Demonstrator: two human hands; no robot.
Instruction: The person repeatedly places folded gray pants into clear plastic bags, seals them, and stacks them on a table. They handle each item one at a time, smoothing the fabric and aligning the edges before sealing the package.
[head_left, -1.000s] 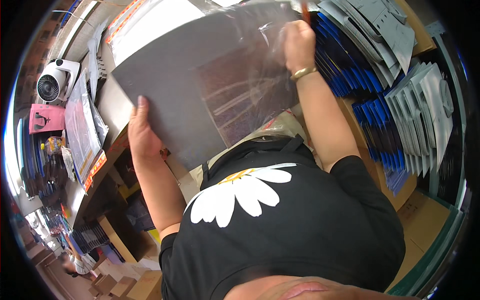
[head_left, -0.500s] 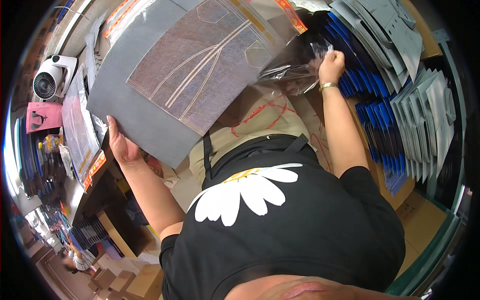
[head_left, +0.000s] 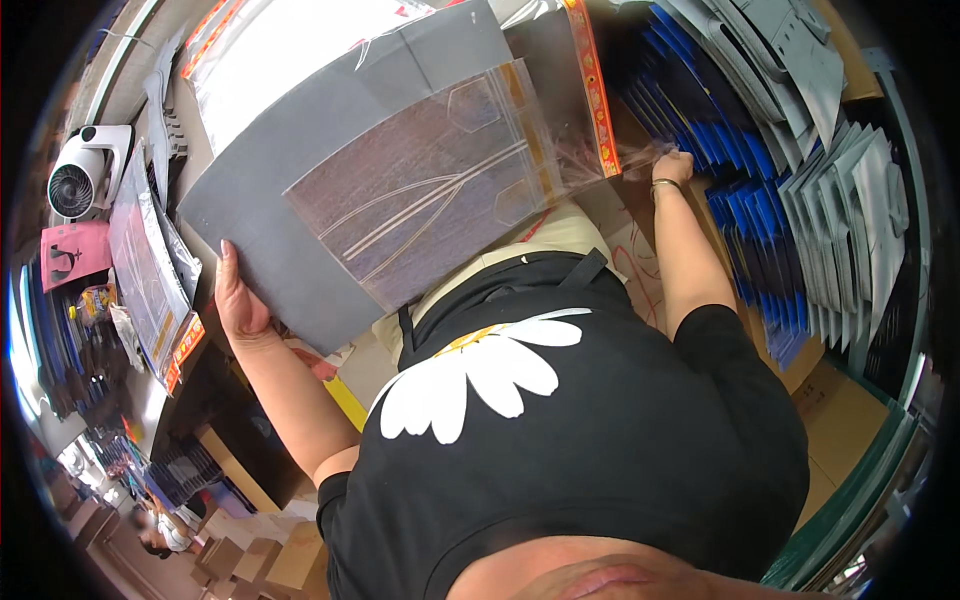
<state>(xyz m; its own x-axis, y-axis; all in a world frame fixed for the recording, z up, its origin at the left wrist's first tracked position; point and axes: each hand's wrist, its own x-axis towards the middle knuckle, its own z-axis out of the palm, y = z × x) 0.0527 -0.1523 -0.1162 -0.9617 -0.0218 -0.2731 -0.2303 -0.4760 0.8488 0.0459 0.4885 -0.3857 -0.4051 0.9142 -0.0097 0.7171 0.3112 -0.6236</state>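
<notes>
To the left of the grey board (head_left: 260,230) stands a white fan (head_left: 75,185), with a pink packet (head_left: 75,255) just under it. Between these and the board lies a flat clear packet (head_left: 150,285) with an orange end. Beyond the far edge of the board there is a white pile (head_left: 290,65). On the right of the board, well apart from it, are rows of blue folded pieces (head_left: 752,235) and pale grey pieces (head_left: 840,230). Far below the board, to the left, another person (head_left: 172,535) is near cardboard boxes (head_left: 298,560).

The left hand (head_left: 243,300) is clamped on the near left edge of the board, the thumb over its face. The board, bearing a denim-look panel (head_left: 420,190), extends up and right from this hand. The right hand (head_left: 672,168), to the board's right, is closed upon clear film (head_left: 640,160), which lies between this hand and the board, together with an orange strip (head_left: 595,90). Whether the film encloses the board, I cannot tell.
</notes>
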